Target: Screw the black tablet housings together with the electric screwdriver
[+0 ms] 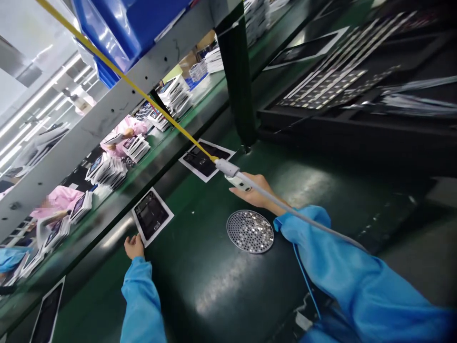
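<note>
My right hand (pixel 257 191) is closed around a white electric screwdriver (pixel 241 182). A yellow cord (pixel 167 116) runs up from its grey end, and a grey cable (pixel 303 216) trails back over my blue sleeve. Below that hand lies a round perforated dish (pixel 250 232) scattered with small shiny pieces. My left hand (pixel 134 247), its fingers curled, is at the near corner of a white-framed tablet housing (pixel 153 215) with a dark inside. Another tablet housing (pixel 205 159) lies flat beyond the screwdriver. The tool's tip is hidden by my fingers.
A dark post (pixel 235 85) and a metal beam (pixel 107 112) carrying a blue bin (pixel 132 28) stand ahead. On the right, a black tray (pixel 321 124) holds strips and small parts. Stacked tablets (pixel 107 169) and people in pink sleeves are across the line.
</note>
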`<state>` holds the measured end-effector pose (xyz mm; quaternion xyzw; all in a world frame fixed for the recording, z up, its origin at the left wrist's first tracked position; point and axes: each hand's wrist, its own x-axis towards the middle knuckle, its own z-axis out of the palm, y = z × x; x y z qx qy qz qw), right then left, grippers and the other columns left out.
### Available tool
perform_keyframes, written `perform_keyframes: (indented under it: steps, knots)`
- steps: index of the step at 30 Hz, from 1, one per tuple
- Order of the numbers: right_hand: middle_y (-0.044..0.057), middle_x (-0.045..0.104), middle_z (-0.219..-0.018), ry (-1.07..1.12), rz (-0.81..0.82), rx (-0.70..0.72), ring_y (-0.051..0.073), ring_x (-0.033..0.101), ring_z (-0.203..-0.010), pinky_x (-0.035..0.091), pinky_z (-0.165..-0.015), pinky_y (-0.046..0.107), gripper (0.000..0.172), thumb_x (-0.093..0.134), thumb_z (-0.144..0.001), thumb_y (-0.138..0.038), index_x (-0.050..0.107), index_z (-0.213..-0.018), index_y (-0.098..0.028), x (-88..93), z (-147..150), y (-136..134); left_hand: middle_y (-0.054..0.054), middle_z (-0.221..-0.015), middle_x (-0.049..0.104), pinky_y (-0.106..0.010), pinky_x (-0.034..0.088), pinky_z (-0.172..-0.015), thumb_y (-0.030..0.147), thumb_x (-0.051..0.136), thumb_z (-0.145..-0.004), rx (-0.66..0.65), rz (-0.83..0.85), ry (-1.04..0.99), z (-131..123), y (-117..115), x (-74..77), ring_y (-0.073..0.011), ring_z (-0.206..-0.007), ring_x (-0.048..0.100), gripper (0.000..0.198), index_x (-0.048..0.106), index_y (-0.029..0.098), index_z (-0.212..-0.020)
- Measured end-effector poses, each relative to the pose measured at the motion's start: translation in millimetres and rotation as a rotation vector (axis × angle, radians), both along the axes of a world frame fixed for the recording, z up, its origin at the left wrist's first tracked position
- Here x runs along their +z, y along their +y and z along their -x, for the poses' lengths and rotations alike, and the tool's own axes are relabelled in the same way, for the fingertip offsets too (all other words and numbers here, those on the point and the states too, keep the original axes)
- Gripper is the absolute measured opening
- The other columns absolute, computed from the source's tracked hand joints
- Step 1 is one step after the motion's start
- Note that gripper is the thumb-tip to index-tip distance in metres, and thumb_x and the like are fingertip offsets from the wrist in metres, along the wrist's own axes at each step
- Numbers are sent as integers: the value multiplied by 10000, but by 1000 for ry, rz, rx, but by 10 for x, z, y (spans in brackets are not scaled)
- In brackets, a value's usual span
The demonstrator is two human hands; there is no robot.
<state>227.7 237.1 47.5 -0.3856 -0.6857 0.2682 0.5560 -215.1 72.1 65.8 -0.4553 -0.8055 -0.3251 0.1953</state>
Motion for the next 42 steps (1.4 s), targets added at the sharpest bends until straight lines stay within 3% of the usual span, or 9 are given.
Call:
perform_keyframes:
  steps: [7,12,17,20,24,29,33,38,42]
  knots:
    - [-43,499,-462,31,56,-33,94,434,-416,362,-419,243,324,793,-588,-432,626,-698,-177,-44,20,-74,-105,-1072,682,-478,514,-904,485,474,-857,101,-15,-90,-314,-365,-378,-286,-1038,636,375,597,181,-1038]
    - [-18,535,-536,-7,82,-162,138,518,-498,429,-496,289,315,779,-600,-431,613,-699,-182,-154,67,-27,-132,-1114,688,-414,475,-1008,449,512,-852,-84,75,-118,-790,-566,-524,-240,-1097,635,343,657,159,-961]
    - [31,633,-662,-34,70,-179,170,590,-585,471,-559,305,291,715,-650,-345,653,-851,-143,-150,68,-6,-145,-1133,681,-533,396,-1070,413,582,-857,-315,127,-139,-1330,-702,-513,-279,-1186,585,292,658,168,-996]
    - [33,650,-664,-69,67,-140,156,582,-560,467,-545,280,280,704,-658,-326,664,-864,-142,-109,54,-4,-144,-1213,646,-574,366,-1082,431,635,-829,-535,234,-158,-1766,-567,-413,-302,-1246,535,362,630,185,-1095]
    - [41,669,-689,-81,24,-120,169,603,-594,477,-567,280,288,690,-669,-340,667,-885,-151,-64,32,-15,-169,-1397,501,-548,365,-1093,564,730,-698,-916,416,-92,-2522,-154,-229,-338,-1350,406,726,526,193,-1288]
    - [32,676,-698,-67,65,-77,170,603,-606,478,-577,275,276,693,-672,-340,665,-880,-161,-24,15,-19,-193,-1493,347,-610,304,-1082,694,756,-523,-982,625,108,-3185,376,-132,-425,-1371,303,1105,361,199,-1429]
    - [33,688,-715,-32,127,-19,174,620,-627,477,-588,269,275,705,-666,-338,674,-873,-159,42,28,-41,-165,-1380,459,-534,389,-1021,563,778,-512,-946,611,58,-3257,457,-167,-387,-1255,432,1037,380,196,-1396]
    - [43,707,-769,39,174,1,175,635,-645,483,-601,268,433,780,-618,-425,680,-943,-155,78,47,-70,-170,-1373,450,-509,388,-1044,548,775,-518,-952,455,-43,-3153,401,-204,-369,-1252,442,1073,319,182,-1418]
    - [35,707,-756,52,187,-26,174,635,-641,483,-596,268,397,751,-658,-430,683,-943,-163,57,48,-66,-170,-1351,478,-510,384,-1045,501,797,-503,-887,420,-36,-3147,509,-221,-368,-1247,449,1045,348,167,-1385]
